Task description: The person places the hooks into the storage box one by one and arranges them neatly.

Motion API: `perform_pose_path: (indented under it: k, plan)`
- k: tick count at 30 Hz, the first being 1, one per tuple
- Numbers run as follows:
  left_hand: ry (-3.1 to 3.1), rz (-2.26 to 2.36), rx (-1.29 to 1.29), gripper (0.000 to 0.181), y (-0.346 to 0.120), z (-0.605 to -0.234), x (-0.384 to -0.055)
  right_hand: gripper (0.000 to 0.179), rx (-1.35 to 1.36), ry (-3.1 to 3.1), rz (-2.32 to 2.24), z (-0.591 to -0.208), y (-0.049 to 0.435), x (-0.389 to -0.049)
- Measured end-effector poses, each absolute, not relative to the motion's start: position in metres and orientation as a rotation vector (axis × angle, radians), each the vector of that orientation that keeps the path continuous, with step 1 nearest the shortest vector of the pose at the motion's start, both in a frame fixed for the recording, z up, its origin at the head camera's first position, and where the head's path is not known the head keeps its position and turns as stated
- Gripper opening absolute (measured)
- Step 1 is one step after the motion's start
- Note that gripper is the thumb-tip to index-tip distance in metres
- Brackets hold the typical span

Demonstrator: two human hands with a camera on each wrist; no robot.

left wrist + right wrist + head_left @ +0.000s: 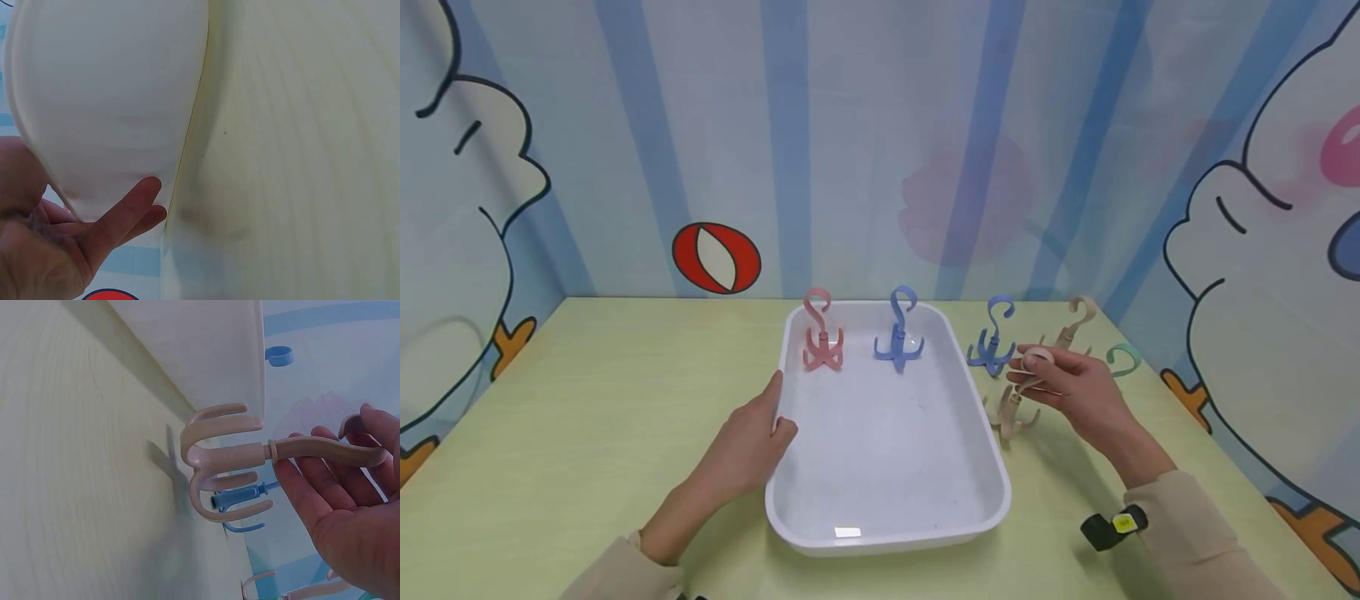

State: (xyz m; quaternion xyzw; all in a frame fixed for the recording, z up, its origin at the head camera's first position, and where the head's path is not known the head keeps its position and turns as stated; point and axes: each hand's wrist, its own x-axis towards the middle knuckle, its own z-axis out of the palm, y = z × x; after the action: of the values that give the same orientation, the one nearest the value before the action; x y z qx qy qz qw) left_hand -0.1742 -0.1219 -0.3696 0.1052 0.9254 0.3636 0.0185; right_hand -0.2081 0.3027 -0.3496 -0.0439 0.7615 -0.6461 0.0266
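Note:
My left hand (741,446) grips the left rim of a white tray (887,475), thumb over the edge; in the left wrist view its fingers (128,212) lie along the outer wall. Off the tray's right side, my right hand (1090,400) pinches a beige multi-prong hanging hook (1011,412) by its curved top. In the right wrist view that hook's prongs (219,428) point away from the hand, close over the table. At the tray's far end stand a pink hook (823,352) and a blue hook (898,343).
Outside the tray at the right, another blue hook (992,352) stands near a second beige hook (1066,335), partly behind my right hand. A green hook (1124,360) shows beyond that hand. The yellowish table (550,433) ends at a striped cartoon backdrop (865,150).

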Motion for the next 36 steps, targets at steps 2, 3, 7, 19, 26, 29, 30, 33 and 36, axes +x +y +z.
perform_pose_path:
  k: [2,3,7,19,26,29,30,33,36]
  plan:
    - [2.874,1.132,0.326,0.073,-0.122,-0.369,-0.174,0.045,-0.142,2.352,-1.996,-0.348,0.303,-0.207]
    - [2.873,1.134,0.326,0.073,-0.122,-0.369,-0.174,0.047,-0.145,2.352,-1.997,-0.347,0.303,-0.207]
    - [2.866,1.145,0.329,0.073,-0.122,-0.369,-0.174,0.057,-0.148,2.365,-1.991,-0.345,0.302,-0.206]
    - [2.875,1.133,0.334,0.073,-0.122,-0.37,-0.175,0.056,-0.157,2.391,-1.976,-0.331,0.299,-0.209]
    - [2.873,1.136,0.336,0.073,-0.122,-0.37,-0.174,0.052,-0.181,2.394,-2.012,-0.321,0.298,-0.21]
    - [2.872,1.139,0.336,0.073,-0.122,-0.37,-0.174,0.046,-0.21,2.372,-2.052,-0.315,0.298,-0.21]
    - [2.873,1.14,0.338,0.073,-0.122,-0.371,-0.174,0.043,-0.222,2.362,-2.065,-0.314,0.298,-0.211]
    - [2.877,1.144,0.342,0.073,-0.123,-0.371,-0.175,0.036,-0.252,2.342,-2.092,-0.308,0.297,-0.211]
    - [2.878,1.145,0.346,0.074,-0.123,-0.371,-0.175,0.034,-0.256,2.325,-2.105,-0.303,0.296,-0.212]
